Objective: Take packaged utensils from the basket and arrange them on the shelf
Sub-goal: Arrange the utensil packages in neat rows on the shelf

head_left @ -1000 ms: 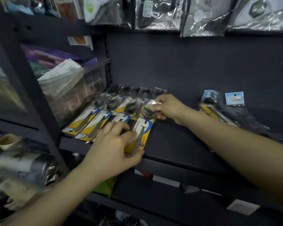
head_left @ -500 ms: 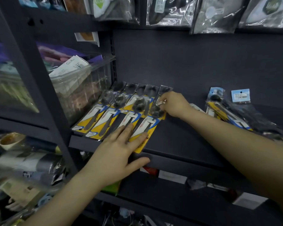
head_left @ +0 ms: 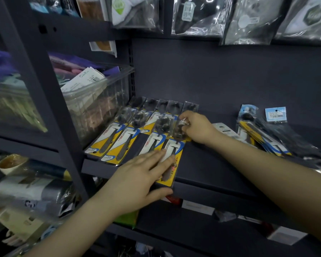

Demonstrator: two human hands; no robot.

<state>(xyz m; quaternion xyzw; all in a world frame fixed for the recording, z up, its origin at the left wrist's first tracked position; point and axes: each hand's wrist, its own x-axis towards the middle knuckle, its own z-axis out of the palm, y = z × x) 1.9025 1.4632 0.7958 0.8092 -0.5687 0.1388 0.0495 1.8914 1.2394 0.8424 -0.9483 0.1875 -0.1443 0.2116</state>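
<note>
My left hand (head_left: 137,184) is lying flat, fingers spread, pressing the rightmost spoon pack (head_left: 171,160) onto the shelf (head_left: 220,175); my right hand (head_left: 196,127) is apparently pinching its far end. I am squaring it against the row. Since earlier, my left fingers have uncurled.

Glossy clear plastic over spoon packs (head_left: 171,143) (yellow card backing), matt dark shelf (head_left: 211,164).
</note>
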